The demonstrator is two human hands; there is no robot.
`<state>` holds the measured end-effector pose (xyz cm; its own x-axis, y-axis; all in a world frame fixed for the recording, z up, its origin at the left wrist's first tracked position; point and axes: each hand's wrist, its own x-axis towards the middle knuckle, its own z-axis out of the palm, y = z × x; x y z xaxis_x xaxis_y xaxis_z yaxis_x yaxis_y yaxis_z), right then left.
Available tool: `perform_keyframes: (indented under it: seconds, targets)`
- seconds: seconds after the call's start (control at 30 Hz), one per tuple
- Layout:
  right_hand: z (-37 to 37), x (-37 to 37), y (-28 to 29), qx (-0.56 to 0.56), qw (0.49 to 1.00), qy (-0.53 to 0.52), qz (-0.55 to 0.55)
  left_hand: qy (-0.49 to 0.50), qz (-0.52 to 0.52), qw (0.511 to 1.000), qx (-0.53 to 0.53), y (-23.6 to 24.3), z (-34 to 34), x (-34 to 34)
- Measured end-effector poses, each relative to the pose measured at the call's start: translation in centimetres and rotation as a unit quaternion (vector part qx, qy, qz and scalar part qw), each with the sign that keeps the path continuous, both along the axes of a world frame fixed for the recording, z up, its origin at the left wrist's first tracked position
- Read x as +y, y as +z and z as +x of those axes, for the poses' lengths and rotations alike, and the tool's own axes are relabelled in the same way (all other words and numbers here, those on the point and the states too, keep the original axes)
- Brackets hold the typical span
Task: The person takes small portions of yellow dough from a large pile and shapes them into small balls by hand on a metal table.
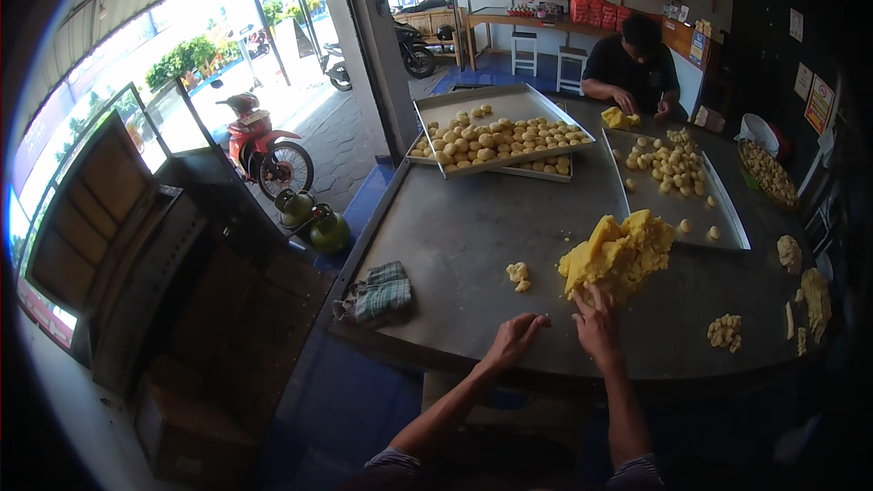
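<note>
A large crumbly lump of yellow dough [614, 259] lies on the dark metal table [446, 245] in front of me. My right hand [597, 323] is at its near edge, thumb and fingers gripping into the dough. To the left, just over the table's front edge, my left hand [516, 340] is closed with its fingers curled together; whatever is in them, if anything, is too small to make out. A few small pale dough pieces [517, 275] lie beyond my left hand. Off to the right sits a cluster of small pale pieces [725, 333].
Stacked trays [582, 153] of round dough balls stand at the far left; another tray [732, 218] is farther right. A checked cloth [384, 293] lies at the left edge. Across the table, a person [637, 68] works beside a small yellow lump [620, 118]. Green gas cylinders [328, 229] stand left.
</note>
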<state>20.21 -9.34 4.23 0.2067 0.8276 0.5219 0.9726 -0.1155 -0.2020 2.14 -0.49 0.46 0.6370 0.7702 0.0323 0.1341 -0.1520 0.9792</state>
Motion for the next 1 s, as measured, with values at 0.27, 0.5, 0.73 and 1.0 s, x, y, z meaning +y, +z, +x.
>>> perform_keyframes:
  seconds: [0.27, 0.5, 0.73, 1.0]
  targets:
    - [4.7, -5.8, -3.7, 0.248, 0.964, -0.091, 0.024, -0.004, 0.055, 0.997, -0.052, -0.3, -2.1, 1.6]
    - [3.4, -5.0, -1.9, 0.180, 0.979, -0.092, 0.021, -0.122, 0.282, 0.946, 0.100, -0.5, -2.7, 2.5]
    - [6.1, -3.1, -2.1, 0.263, 0.959, -0.084, -0.068, -0.029, 0.302, 0.950, 0.066, -0.5, -3.9, 2.7]
    - [5.9, -4.5, -2.8, 0.342, 0.930, -0.089, -0.105, 0.012, 0.228, 0.939, 0.256, 3.3, -0.2, 5.6]
